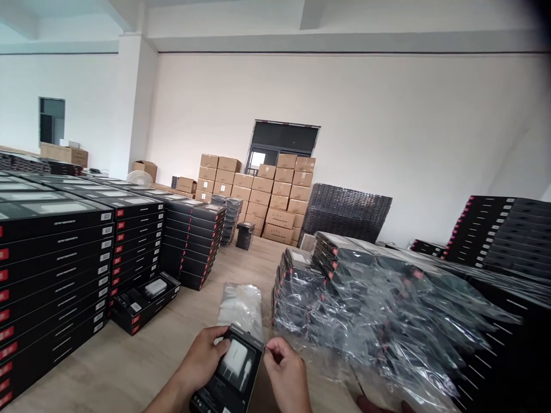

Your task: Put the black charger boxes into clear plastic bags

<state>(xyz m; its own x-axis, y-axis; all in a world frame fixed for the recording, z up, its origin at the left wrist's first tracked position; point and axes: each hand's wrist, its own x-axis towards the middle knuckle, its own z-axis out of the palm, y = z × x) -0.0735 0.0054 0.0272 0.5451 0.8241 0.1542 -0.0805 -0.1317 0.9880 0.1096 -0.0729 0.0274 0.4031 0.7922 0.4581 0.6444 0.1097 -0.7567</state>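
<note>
A black retail box (235,367) printed with a white charger and cable is tilted in front of me, near the bottom middle. My left hand (204,355) grips its left side, thumb across the front face. At the box's upper right edge, my right hand (286,373) is closed in a pinch. Whatever may be between those fingertips is too small to make out. Just beyond the box lies a pile of clear plastic bags (241,304) on the wooden table (172,327).
Tall stacks of black boxes (55,275) line the left, with an open-topped box (146,298) beside them. Plastic-wrapped boxes (365,298) crowd the right. Cartons (258,198) and black trays (346,209) stand at the back. Dark fingertips (370,405), apparently another person's, show at bottom right.
</note>
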